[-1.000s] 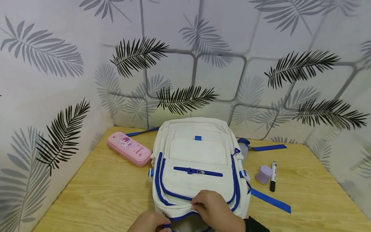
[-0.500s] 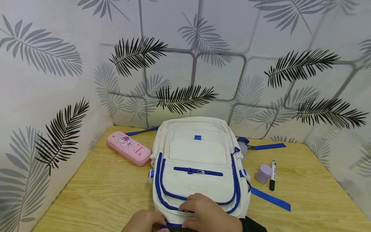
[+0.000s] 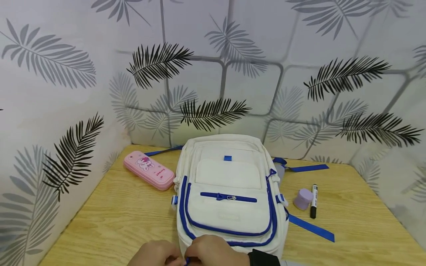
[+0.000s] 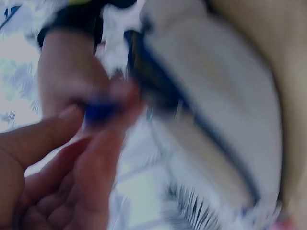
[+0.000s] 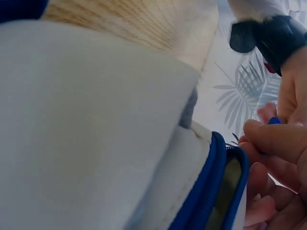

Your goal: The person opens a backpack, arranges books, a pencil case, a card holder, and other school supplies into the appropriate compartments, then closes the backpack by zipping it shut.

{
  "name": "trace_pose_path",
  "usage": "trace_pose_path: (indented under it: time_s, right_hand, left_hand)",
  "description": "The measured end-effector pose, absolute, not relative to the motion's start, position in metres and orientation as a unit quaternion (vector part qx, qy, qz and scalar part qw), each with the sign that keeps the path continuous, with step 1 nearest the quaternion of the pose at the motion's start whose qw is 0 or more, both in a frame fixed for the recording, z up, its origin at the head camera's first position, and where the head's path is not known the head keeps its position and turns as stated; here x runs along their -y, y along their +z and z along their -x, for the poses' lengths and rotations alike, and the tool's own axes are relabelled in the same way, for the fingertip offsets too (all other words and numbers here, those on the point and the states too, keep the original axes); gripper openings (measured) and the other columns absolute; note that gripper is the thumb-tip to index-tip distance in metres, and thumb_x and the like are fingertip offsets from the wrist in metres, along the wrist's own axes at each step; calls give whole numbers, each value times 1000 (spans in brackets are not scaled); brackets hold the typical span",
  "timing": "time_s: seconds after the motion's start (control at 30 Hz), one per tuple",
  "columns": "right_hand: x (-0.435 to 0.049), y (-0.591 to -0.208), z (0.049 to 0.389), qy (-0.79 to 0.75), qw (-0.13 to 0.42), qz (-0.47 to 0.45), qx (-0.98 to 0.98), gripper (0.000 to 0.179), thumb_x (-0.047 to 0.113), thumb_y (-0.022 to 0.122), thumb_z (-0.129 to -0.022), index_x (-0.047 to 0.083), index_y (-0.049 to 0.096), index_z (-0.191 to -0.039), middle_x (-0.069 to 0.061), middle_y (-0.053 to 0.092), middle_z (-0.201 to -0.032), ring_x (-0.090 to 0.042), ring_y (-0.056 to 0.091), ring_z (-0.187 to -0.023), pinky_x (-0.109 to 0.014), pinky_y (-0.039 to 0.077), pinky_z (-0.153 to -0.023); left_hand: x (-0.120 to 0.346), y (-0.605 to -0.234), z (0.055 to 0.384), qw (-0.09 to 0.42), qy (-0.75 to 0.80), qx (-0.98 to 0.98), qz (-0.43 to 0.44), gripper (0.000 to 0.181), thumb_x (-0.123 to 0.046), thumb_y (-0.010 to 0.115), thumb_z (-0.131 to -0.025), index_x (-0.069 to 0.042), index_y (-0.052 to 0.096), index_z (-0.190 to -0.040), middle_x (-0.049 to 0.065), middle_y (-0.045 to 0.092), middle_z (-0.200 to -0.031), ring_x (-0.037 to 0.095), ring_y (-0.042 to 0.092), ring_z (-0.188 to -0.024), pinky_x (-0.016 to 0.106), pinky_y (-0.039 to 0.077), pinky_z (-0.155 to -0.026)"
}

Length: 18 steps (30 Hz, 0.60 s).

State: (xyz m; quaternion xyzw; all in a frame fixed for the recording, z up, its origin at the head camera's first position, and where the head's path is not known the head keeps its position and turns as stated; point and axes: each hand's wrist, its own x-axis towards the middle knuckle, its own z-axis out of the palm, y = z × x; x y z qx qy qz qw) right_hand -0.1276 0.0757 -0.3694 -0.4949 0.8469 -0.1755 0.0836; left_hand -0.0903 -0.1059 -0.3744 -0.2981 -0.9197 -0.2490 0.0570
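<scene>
A white backpack (image 3: 229, 177) with blue zip trim lies on the table, its bottom end toward me. At its near left corner my left hand (image 3: 156, 253) and right hand (image 3: 216, 251) meet, thumbs and fingers pinching a small blue zipper pull (image 3: 187, 261). In the left wrist view, blurred, the blue pull (image 4: 100, 112) shows between the fingertips of both hands. Beside my right hand (image 5: 276, 167) in the right wrist view, a blue-edged zip opening (image 5: 232, 177) gapes at the bag's side. Part of the pull is hidden by the fingers.
A pink pencil case (image 3: 148, 170) lies left of the bag. To its right are a lilac round container (image 3: 303, 199) and a black-and-white marker (image 3: 314, 201). Blue straps (image 3: 311, 227) spread over the wooden table (image 3: 126, 218). A leaf-patterned wall stands behind.
My right hand has let go of the bag's front edge and moved left and down to my left hand. The gap at the near end no longer shows in the head view.
</scene>
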Motion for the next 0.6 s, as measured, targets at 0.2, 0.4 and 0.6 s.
trace_pose_path:
  time_s: [0.2,0.4,0.6]
  right_hand:
    - [-85,-369,126,-198,66,516,-831,10,18,65,-77,12,67,-85,11,59,-71,9,43,-63,0,32,-60]
    - [-89,-373,123,-207,46,531,-820,11,16,63,-77,10,66,-86,6,59,-71,9,43,-63,0,32,-59]
    - [-92,-374,120,-227,61,518,-822,12,15,62,-79,10,67,-88,5,62,-77,10,46,-69,0,34,-63]
  left_hand:
    - [122,-364,110,58,-153,919,358,30,-19,68,-77,-9,62,-105,1,63,-99,14,58,-92,29,49,-77]
    - [111,-372,126,50,-86,893,438,39,-17,71,-75,-10,60,-111,2,58,-113,15,53,-105,30,46,-87]
    - [99,-382,132,87,-71,868,484,21,-18,67,-77,-11,64,-97,-4,59,-95,6,52,-89,22,47,-79]
